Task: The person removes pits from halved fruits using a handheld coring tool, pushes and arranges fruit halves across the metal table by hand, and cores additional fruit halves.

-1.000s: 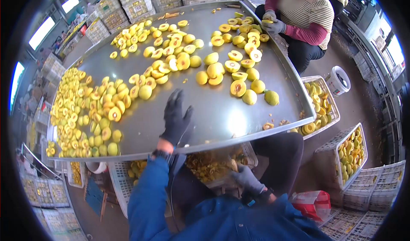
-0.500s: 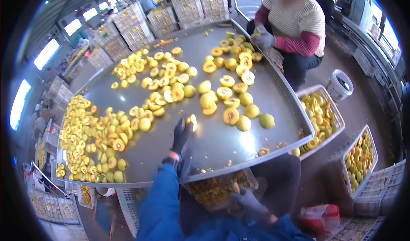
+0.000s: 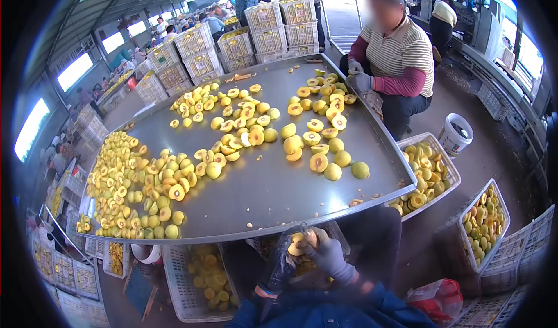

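Over my lap, just below the near edge of the metal table [image 3: 279,191], my left hand [image 3: 278,270] in a dark glove grips a halved yellow peach [image 3: 297,244], its cut face up. My right hand [image 3: 330,257], gloved in grey, is closed with its fingers against that peach half; anything inside the fingers is hidden. Beneath both hands is a container [image 3: 343,235] of scraps, mostly covered by them. Several peach halves [image 3: 229,124] lie on the table, many showing brown centres, with a dense heap [image 3: 125,183] at the left.
Across the table's right side crouches a co-worker [image 3: 401,55] with gloved hands. Crates of peach halves stand below left [image 3: 174,287], at right [image 3: 456,183] and far right [image 3: 505,212]. A white bucket [image 3: 455,135] and stacked crates [image 3: 197,49] stand farther off.
My left hand has drawn back from the table with a peach half to my lap. My right hand has risen to meet it. The view has shifted, showing more of the lower-left crate.
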Demonstrator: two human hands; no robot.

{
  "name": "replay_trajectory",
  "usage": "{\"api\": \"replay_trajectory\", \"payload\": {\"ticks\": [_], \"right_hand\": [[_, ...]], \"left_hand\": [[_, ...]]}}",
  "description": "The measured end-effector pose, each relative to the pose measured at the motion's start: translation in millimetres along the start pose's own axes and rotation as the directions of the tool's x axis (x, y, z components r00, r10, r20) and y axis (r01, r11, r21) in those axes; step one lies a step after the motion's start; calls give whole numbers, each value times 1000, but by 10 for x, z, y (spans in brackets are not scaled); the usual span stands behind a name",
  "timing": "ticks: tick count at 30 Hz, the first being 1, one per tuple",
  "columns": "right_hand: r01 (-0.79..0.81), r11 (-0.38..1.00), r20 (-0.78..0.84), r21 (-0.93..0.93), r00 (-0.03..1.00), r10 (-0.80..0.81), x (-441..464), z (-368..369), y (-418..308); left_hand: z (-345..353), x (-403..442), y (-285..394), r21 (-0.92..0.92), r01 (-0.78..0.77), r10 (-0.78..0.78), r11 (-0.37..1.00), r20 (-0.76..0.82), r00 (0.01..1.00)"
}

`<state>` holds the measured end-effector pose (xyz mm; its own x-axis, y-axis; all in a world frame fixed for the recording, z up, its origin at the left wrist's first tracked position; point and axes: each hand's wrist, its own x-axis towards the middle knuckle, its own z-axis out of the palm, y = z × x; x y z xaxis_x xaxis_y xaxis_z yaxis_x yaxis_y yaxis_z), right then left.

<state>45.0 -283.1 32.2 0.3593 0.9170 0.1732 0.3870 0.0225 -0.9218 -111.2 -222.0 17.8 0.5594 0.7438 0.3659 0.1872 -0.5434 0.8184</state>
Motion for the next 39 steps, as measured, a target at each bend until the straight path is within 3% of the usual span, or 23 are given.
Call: {"api": "replay_trajectory", "payload": {"ticks": [3,6,11,13,15,17,19,21,24,27,30,31,32,33,34,35,36,37,38,39], "right_hand": [[-28,985,60,-170,997,39,-72,-226,-181],[-89,992,122,-94,987,100,-139,-446,-309],[11,999,2,47,1000,-11,-269,-430,-228],[1,1000,0,30,1000,-1,-252,-424,-230],[-19,999,-8,28,1000,19,-263,-410,-255],[-19,1000,-19,7,1000,19,-267,-381,-258],[-1,1000,-41,-30,999,0,-266,-339,-247],[-53,997,-34,-51,998,52,-273,-320,-294],[-98,991,-52,-92,994,93,-279,-273,-281],[-144,987,-70,-65,988,140,-342,-154,-157],[-117,993,-102,31,988,119,-382,-44,-9],[-85,994,-110,71,990,92,-351,-17,36],[93,995,-196,32,977,-85,-309,12,70],[57,981,-171,186,985,-25,-266,61,82],[51,989,-165,137,986,-28,-263,70,86],[44,995,-162,85,986,-30,-265,72,93],[68,997,-165,48,984,-59,-251,83,86],[88,996,-169,12,982,-85,-242,95,77],[107,994,-172,-23,979,-110,-224,117,73],[24,992,-161,126,987,-4,-190,127,77]], "left_hand": [[-2,6,76,10,-19,19,1000,71,997],[-46,131,641,-240,23,4,971,109,994],[97,150,737,-518,216,-132,828,194,972],[81,182,710,-448,124,-53,885,169,984],[20,197,698,-223,-61,96,973,153,983],[33,157,664,-369,83,-24,926,161,987],[29,154,659,-355,78,-27,931,147,989],[-22,159,669,-167,-66,86,984,119,989],[-7,110,570,-184,-78,97,980,99,990],[17,95,554,-372,102,-49,923,148,988],[84,80,562,-685,341,-283,644,200,938],[145,34,388,-595,254,-213,763,141,967],[236,-65,84,-483,166,-141,860,87,986],[205,-78,115,-217,-10,6,976,-16,1000],[176,-93,140,95,-143,154,985,-119,981],[167,-75,168,-228,-12,-14,974,-114,993],[173,-54,185,-529,113,-167,841,-55,984],[143,-18,258,-767,221,-288,603,49,956],[86,32,347,-679,230,-282,697,36,959],[14,101,476,-580,237,-275,779,23,961]]}}
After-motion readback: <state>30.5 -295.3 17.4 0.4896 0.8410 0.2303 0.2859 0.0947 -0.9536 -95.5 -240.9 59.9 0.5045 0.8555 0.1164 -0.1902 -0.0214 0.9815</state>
